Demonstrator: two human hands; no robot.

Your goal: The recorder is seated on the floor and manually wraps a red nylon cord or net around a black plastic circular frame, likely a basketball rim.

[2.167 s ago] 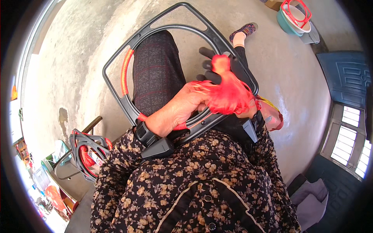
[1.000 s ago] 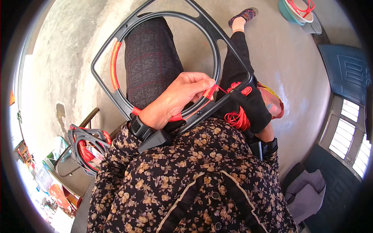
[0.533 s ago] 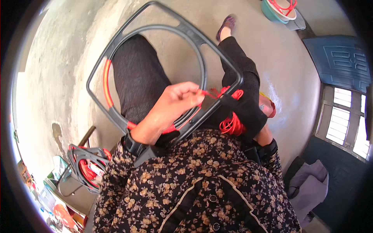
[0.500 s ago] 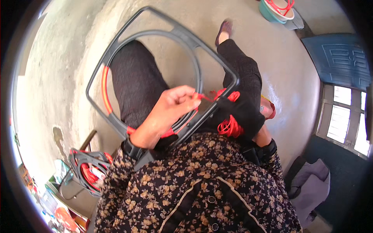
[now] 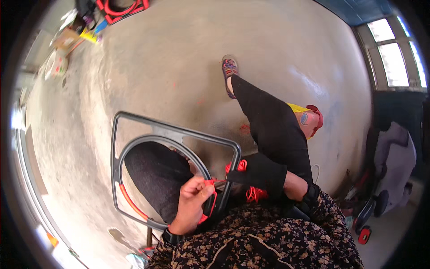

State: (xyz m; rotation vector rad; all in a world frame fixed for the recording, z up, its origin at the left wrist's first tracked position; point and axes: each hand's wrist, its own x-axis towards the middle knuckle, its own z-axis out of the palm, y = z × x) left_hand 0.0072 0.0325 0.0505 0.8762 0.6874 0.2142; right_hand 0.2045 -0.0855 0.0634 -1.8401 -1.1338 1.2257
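A dark plastic frame (image 5: 179, 131) with a round ring inside it rests over my left thigh. One stretch of the ring has an orange-red covering (image 5: 130, 202). My bare left hand (image 5: 192, 199) is closed, thumb and fingers pinching red cord (image 5: 209, 183) at the frame's right side. In a black glove, my right hand (image 5: 262, 172) is closed around red cord just right of that side bar. Loops of the cord (image 5: 242, 165) stick out above the glove, and a looped bundle (image 5: 256, 194) hangs below it. The gloved fingertips are partly hidden.
Red and black frames (image 5: 123, 11) lie on the floor at the far left, near a white bucket (image 5: 56, 64). A pink and yellow bag (image 5: 309, 121) stands beyond my right leg. A grey cloth-covered object (image 5: 394, 166) is at the right, below a barred window (image 5: 389, 54).
My view has swung, and the frame now appears lower and more upright. My left hand has gone from holding a stretched cord end to pinching cord close against the frame's side.
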